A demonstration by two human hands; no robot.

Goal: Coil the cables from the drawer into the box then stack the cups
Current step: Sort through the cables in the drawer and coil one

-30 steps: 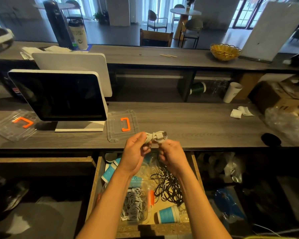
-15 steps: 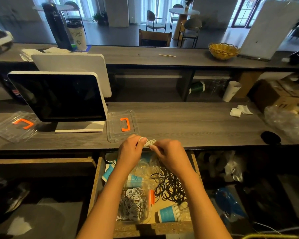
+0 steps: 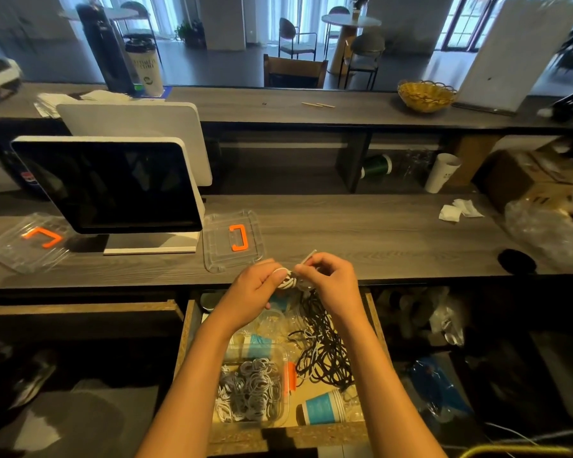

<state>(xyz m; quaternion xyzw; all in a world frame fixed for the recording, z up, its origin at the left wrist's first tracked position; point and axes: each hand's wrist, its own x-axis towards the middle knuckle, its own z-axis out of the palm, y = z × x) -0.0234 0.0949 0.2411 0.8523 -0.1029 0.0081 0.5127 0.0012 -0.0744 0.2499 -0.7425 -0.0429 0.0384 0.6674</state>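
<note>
While both sets of fingers pinch it, a small white coiled cable bundle [image 3: 286,281] sits between the left hand [image 3: 257,289] and right hand [image 3: 331,282], above the open wooden drawer [image 3: 372,312] at the grey bench [image 3: 361,239] edge.

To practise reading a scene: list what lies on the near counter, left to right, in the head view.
Clear lid → monitor → second clear lid → white tissues → crumpled clear plastic.
</note>
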